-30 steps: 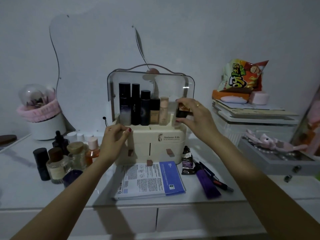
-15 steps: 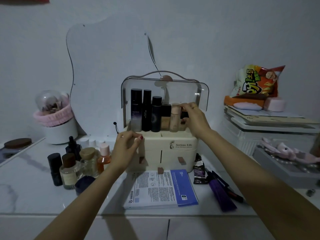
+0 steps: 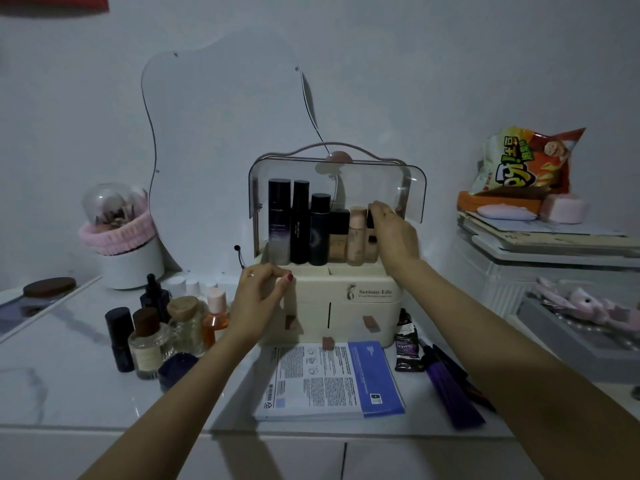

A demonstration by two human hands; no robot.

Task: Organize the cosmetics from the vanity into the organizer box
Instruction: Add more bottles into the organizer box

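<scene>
Organizer box: cream organizer box [image 3: 367, 303] at frame centre on the white counter [image 3: 69, 386], its clear lid [image 3: 412, 188] swung up.
Top tray: three tall dark bottles [image 3: 299, 226] stand upright in a row at its left side, then a square foundation bottle [image 3: 338, 237] and a beige bottle [image 3: 356, 237] to their right.
Right hand: right hand [image 3: 394, 233] reaches into the tray's right end; its fingers [image 3: 379, 211] curl around a small dark bottle [image 3: 370, 220] just beside the beige bottle.
Left hand: left hand [image 3: 258, 299] rests against the box's left front edge, fingers curled together; whether they grip the edge I cannot tell.
Left of frame: loose perfume bottles [image 3: 162, 334] grouped on the counter.
Below the box: a blue-and-white leaflet [image 3: 329, 382], a dark tube [image 3: 407, 344] and a purple stick [image 3: 450, 389].
Upper right: a snack bag [image 3: 526, 161].
</scene>
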